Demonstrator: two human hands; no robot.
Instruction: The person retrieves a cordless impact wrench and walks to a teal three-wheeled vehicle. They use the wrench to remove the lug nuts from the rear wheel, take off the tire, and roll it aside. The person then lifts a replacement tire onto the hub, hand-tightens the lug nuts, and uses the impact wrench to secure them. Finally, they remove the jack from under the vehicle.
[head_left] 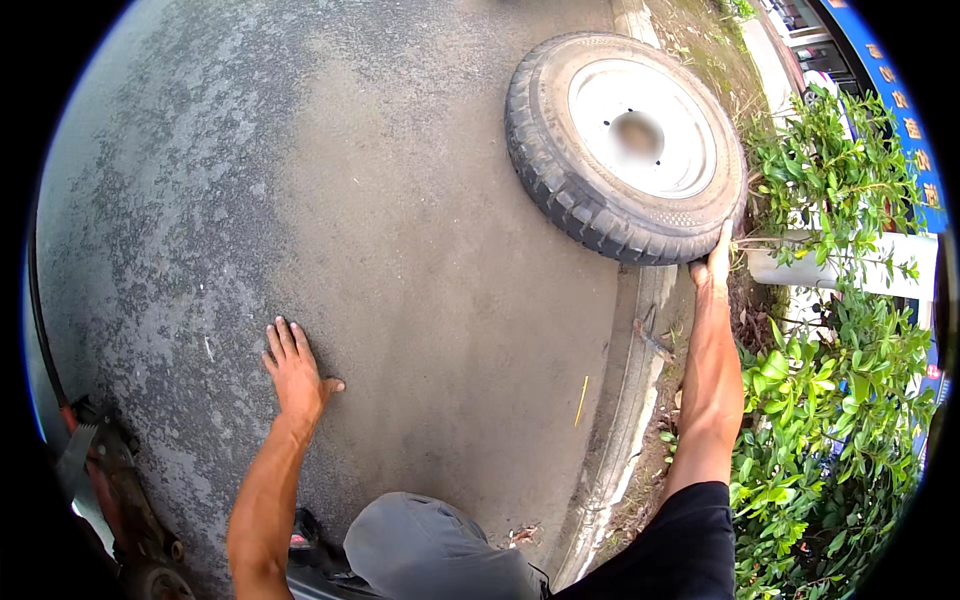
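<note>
A large wheel (585,165), a knobbly black tyre on a white steel rim, is at the upper right beside the curb. My right hand (714,262) grips the tyre at its near right edge; part of the fingers is hidden against the rubber. Out over the grey pavement (440,300) at the left, my left hand (297,375) is open with its fingers spread and nothing in it. Whether that palm touches the ground I cannot tell.
A concrete curb (610,465) runs along the right, with a small stick-like object (654,342) on it. Leafy green bushes (830,420) and a pale post (850,265) stand beyond. A red and black metal device (115,490), seen in part, is at the lower left.
</note>
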